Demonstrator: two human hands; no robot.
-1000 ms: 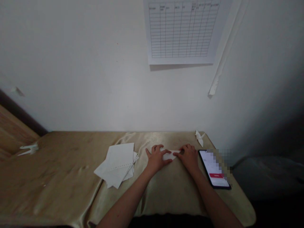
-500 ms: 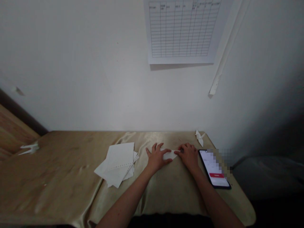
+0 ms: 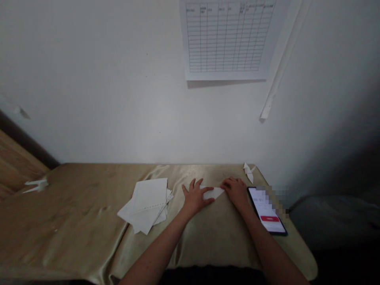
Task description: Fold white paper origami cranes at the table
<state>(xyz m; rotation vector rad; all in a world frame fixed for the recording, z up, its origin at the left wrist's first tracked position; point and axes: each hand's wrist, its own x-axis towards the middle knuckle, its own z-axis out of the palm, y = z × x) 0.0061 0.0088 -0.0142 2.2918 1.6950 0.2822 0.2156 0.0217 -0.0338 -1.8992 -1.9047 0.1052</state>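
A small piece of folded white paper (image 3: 214, 192) lies on the cloth, its pointed end toward the right. My left hand (image 3: 196, 197) rests on its left part with the fingers spread; thumb and index finger lie along either edge, and the palm hides the rest. At the tip, my right hand (image 3: 235, 191) has its fingers closed together on the paper's point. Whether they pinch it or only press it, I cannot make out.
Left of my hands lies a loose stack of white sheets (image 3: 151, 198). A phone (image 3: 270, 223) with a lit screen sits by my right forearm. Folded paper cranes lie at the back right (image 3: 248, 173) and far left (image 3: 37, 185). A wall stands behind the cloth-covered table (image 3: 80, 221).
My right hand's thumb and fingertips have shifted slightly right toward the paper's tip, uncovering more of it. My left hand stays in place.
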